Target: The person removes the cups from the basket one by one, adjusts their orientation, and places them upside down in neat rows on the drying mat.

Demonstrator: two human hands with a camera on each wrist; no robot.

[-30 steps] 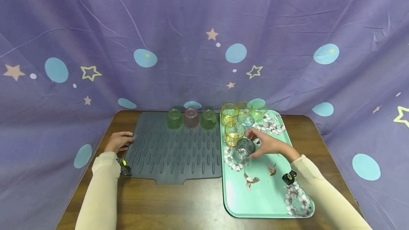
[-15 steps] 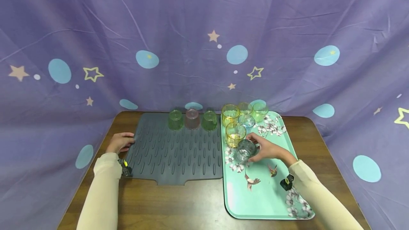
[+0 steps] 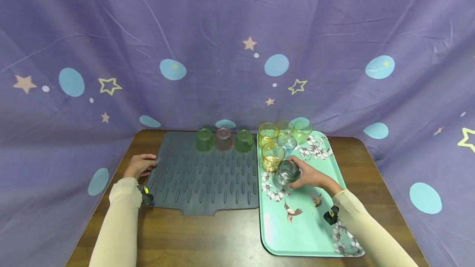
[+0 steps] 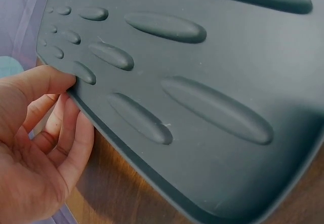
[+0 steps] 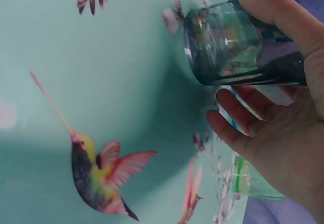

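Observation:
My right hand (image 3: 309,173) grips a clear grey drinking glass (image 3: 286,174) over the green tray (image 3: 289,234), thumb on one side and fingers on the other. In the right wrist view, the glass (image 5: 243,44) has its thick base toward the tray's surface, with a shadow beneath. Right behind it stands a yellow glass (image 3: 272,158). At the far left, my left hand (image 3: 140,165) holds the side edge of a dark grey drying mat (image 3: 200,180); in the left wrist view the thumb lies on the edge and the fingers are below it.
Along the mat's back edge stand a green glass (image 3: 204,140), a pink glass (image 3: 224,139) and another green glass (image 3: 243,141), upside down. On the tray's back left are more upright glasses: yellow (image 3: 268,134), pale amber (image 3: 285,127), blue (image 3: 287,144) and light green (image 3: 302,131).
The grey glass has shifted slightly rightward in my right hand, and the right forearm has swung a little left. My left hand stays at the mat's edge. The whole head view has shifted slightly.

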